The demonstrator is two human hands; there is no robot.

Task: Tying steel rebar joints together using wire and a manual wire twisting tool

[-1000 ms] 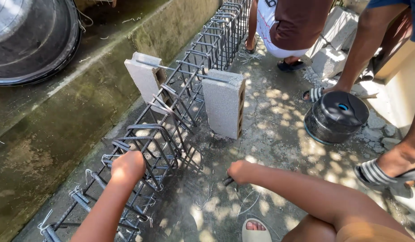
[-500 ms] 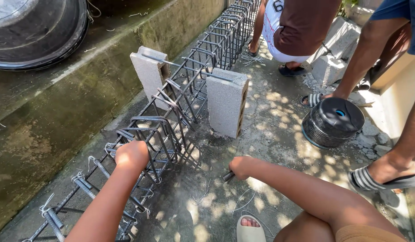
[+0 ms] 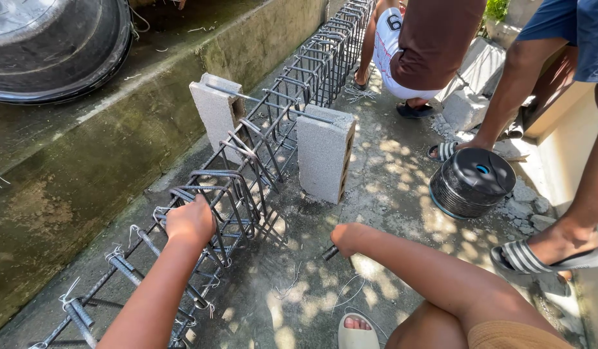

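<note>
While the left hand grips a top bar of the rebar cage lying on the concrete floor, the right hand is closed on a small dark tool. Looks like wire-tying; next tie probably needs tool and loose wire lined up at a joint. Tool's mostly hidden.

Rebar cage between two blocks; wire coil right, probably on ground.
</note>
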